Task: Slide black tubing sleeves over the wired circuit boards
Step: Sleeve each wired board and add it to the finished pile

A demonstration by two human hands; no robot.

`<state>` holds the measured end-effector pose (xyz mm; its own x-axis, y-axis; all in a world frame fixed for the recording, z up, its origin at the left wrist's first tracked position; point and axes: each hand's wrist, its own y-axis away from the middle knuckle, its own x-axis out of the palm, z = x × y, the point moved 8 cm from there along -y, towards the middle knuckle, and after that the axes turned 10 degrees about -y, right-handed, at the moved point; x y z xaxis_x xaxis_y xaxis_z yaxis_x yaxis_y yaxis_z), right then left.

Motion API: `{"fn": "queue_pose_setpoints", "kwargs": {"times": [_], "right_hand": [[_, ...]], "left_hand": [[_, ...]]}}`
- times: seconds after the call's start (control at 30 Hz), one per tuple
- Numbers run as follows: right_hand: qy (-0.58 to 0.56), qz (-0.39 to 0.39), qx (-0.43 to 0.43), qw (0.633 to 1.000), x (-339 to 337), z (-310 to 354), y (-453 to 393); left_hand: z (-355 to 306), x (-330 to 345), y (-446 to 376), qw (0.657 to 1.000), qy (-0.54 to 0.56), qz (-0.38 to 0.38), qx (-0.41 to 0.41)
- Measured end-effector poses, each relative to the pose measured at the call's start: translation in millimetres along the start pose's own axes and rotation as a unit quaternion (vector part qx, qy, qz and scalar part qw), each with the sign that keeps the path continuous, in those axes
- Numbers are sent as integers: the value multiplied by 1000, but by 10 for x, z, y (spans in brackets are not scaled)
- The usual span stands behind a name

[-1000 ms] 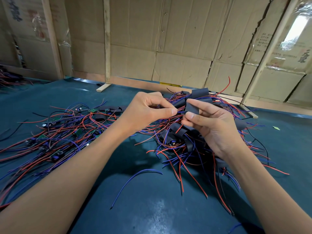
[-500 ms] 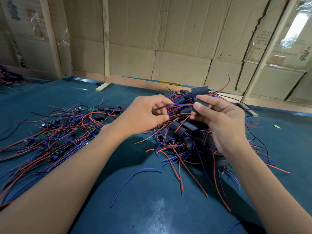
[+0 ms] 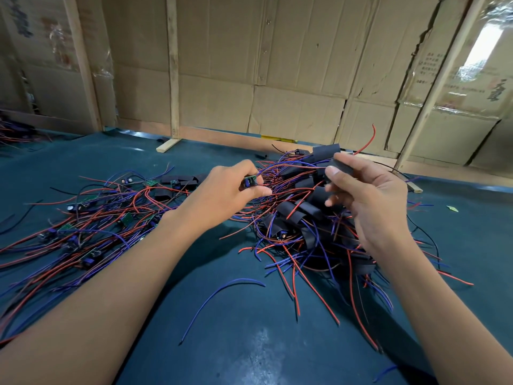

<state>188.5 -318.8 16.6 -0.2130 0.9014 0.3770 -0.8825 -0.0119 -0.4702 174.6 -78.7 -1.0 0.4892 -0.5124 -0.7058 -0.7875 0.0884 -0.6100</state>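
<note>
Nearest the camera, a loose curved blue wire (image 3: 222, 298) lies alone on the dark teal table mat (image 3: 249, 351), between the two bare forearms. Farther in, the left hand (image 3: 222, 190) pinches a small green circuit board (image 3: 249, 181) between thumb and curled fingers, its red and blue leads running toward the right hand. The right hand (image 3: 369, 195) is raised just beside it, thumb and fingers curled round a short black tubing sleeve (image 3: 342, 165); board and sleeve are near each other but apart (the sleeve is not yet on the board). Beneath the right hand sits a tangled heap of sleeved boards and black sleeves (image 3: 302, 215). To the left spreads a pile of bare wired boards (image 3: 91, 218). Behind the table stands a cardboard wall with wooden battens (image 3: 277, 79).
</note>
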Motion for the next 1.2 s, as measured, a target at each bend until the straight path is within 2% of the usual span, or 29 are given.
{"fn": "queue_pose_setpoints", "kwargs": {"times": [0.13,0.23,0.37,0.5,0.7,0.93,1.1,1.2], "right_hand": [[29,35,-2,999,43,-22,-13],[138,75,-45,987,97,-4,4],[327,131,-158,923,217,59,87],[424,158,-226,863,287,81,150],[471,170,-250,829,317,79,170],[498,169,-252,813,310,84,159],[530,142,-284,786,289,134,153],[529,124,-303,783,285,157,187]], "left_hand": [[-221,-89,-9,996,-13,-2,90],[-241,-52,1,996,-25,36,81],[-191,-37,25,997,15,73,37],[-239,-102,19,996,35,69,44],[-260,-73,32,996,11,56,64],[-301,-190,28,997,-4,-25,71],[-382,-271,30,995,42,-66,68],[-449,-300,20,991,73,-82,75]]}}
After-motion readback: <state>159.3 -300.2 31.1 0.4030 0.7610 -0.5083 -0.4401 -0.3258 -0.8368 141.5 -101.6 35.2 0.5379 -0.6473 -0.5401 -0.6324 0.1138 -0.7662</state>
